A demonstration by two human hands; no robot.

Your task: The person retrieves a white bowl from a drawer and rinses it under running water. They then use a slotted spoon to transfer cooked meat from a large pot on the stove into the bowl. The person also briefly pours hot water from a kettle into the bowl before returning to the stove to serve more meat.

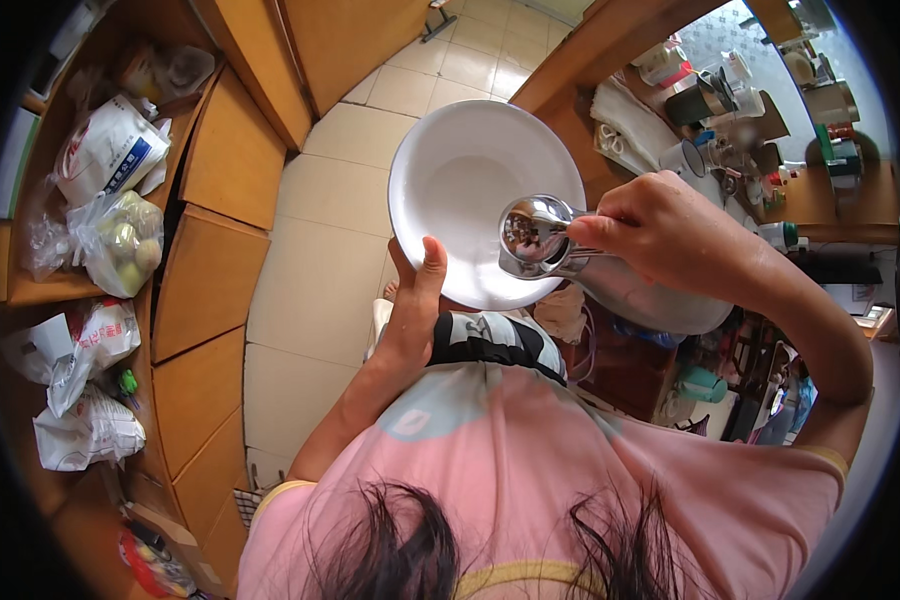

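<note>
A deep white bowl [450, 172] is tilted in front of my body, and its inside shows. My left hand [416, 300] grips its near left rim, the thumb over the edge and the fingers hidden beneath. My right hand [645, 232] is closed around the handle of a shiny metal ladle [534, 234]. The ladle's rounded head is over the bowl's right side; whether it touches the bowl cannot be told. Below my right hand lies a greyish, rounded vessel [656, 296], partly hidden, its material unclear.
Wooden drawers [210, 281] line the left, with a plastic bag of round fruit [127, 244] and a white printed bag [112, 154] above. A cluttered shelf at right holds a folded white cloth [626, 124] and a dark cup [694, 101]. Tiled floor [322, 285] lies below.
</note>
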